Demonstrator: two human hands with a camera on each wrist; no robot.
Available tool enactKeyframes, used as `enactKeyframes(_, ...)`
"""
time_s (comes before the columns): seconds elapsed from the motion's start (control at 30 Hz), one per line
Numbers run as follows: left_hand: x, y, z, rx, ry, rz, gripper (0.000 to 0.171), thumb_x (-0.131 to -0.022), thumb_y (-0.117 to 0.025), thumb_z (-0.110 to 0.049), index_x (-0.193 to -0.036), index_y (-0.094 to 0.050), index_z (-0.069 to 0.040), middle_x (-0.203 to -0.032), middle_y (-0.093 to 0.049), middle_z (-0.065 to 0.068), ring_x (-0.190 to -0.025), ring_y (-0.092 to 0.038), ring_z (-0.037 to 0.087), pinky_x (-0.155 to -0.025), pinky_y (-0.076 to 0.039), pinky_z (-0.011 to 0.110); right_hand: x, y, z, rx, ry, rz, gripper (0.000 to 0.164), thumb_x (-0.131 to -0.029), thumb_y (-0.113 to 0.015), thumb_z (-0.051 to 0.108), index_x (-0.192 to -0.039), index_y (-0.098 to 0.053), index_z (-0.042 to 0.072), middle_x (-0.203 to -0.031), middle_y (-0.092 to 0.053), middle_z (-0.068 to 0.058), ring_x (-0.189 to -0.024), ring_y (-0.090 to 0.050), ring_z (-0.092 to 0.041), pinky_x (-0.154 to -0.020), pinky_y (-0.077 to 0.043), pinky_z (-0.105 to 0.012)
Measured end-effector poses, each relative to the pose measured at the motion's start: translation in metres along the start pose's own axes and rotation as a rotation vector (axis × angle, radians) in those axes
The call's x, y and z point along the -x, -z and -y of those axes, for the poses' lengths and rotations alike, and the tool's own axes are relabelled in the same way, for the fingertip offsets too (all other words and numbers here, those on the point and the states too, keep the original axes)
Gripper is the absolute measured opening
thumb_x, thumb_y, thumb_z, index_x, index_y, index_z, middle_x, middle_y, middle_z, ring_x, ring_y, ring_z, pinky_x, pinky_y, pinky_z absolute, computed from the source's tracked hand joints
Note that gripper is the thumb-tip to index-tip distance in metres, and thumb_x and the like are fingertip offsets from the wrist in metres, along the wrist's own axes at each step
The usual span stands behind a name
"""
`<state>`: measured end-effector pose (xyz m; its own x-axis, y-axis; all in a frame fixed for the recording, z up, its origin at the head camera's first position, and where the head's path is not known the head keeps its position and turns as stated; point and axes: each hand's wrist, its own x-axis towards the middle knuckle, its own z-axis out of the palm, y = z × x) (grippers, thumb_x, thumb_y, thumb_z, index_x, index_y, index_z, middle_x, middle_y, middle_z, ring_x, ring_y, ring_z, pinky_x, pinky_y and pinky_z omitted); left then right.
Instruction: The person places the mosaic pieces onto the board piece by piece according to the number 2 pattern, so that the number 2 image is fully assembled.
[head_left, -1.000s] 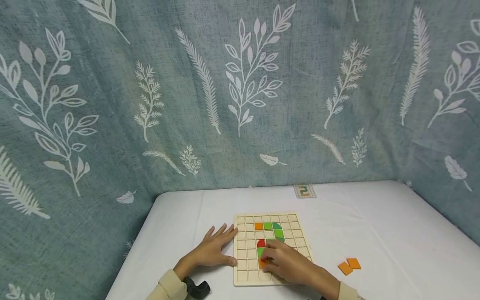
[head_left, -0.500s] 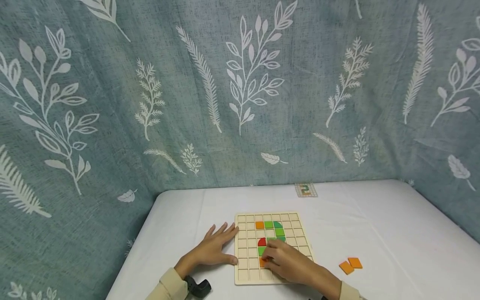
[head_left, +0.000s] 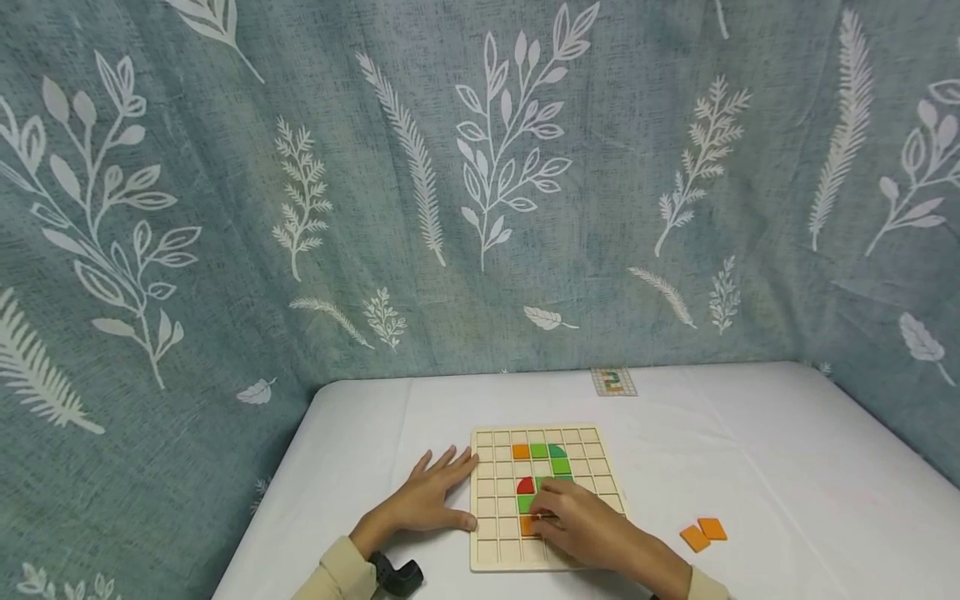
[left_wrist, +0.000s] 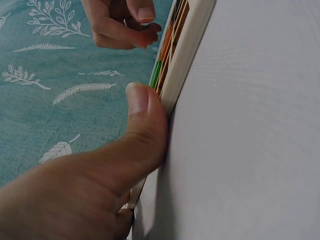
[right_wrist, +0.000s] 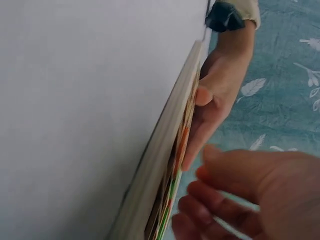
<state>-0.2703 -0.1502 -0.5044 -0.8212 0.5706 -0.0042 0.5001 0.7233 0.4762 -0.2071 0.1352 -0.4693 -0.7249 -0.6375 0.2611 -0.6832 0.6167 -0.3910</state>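
A light wooden grid board [head_left: 495, 551] lies on the white table, with orange, green and red flat tiles in some cells. My left hand [head_left: 427, 502] rests along its left edge, fingers spread and thumb at the rim; the left wrist view shows that thumb [left_wrist: 145, 115] against the board's side. Over the lower middle of the board is my right hand [head_left: 581, 523], its fingers bent down beside an orange tile [head_left: 527, 526] below a green tile [head_left: 525, 504]. An orange patch shows at its fingertips [right_wrist: 205, 175] in the right wrist view; I cannot tell whether they pinch a tile.
Two loose orange tiles [head_left: 703, 533] lie on the table to the right of the board. A small gridded pattern card [head_left: 613, 382] sits at the table's far edge, in front of a leaf-printed teal curtain [head_left: 420, 317]. A black device [head_left: 401, 578] is at my left wrist.
My right hand has shifted slightly right, uncovering more of the lower orange tile. The left hand keeps its place at the board's edge.
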Motion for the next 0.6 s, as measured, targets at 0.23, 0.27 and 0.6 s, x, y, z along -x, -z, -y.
enactKeyframes(0.23,0.000,0.000,-0.002,-0.004,-0.007,-0.004,0.106,-0.075,-0.074,-0.065,-0.158,-0.032,-0.014,-0.165,-0.025,0.008,-0.155,-0.017,0.037,-0.123,-0.002,0.064,0.008,0.016,-0.003,-0.038,0.003,-0.031,0.008,-0.090,-0.074,0.013,-0.097,-0.073,0.011,-0.096,-0.066,0.005,-0.086,-0.060,0.000,-0.073,-0.056,-0.018)
enactKeyframes(0.27,0.000,0.000,-0.002,-0.006,-0.007,-0.005,0.106,-0.075,-0.074,-0.065,-0.158,-0.032,-0.014,-0.165,-0.025,0.008,-0.155,-0.017,0.037,-0.123,-0.003,0.064,0.009,0.019,-0.004,-0.045,0.005,-0.035,0.008,-0.090,-0.074,0.012,-0.098,-0.072,0.010,-0.096,-0.066,0.005,-0.085,-0.060,0.000,-0.072,-0.056,-0.017)
enactKeyframes(0.6,0.001,0.001,-0.004,0.014,0.002,0.001,0.105,-0.076,-0.075,-0.063,-0.158,-0.031,-0.013,-0.165,-0.025,0.008,-0.155,-0.016,0.037,-0.123,-0.002,0.064,0.043,0.055,-0.028,-0.031,-0.015,-0.085,0.011,-0.089,-0.074,0.009,-0.099,-0.072,0.012,-0.096,-0.068,0.003,-0.083,-0.060,0.002,-0.069,-0.057,-0.021)
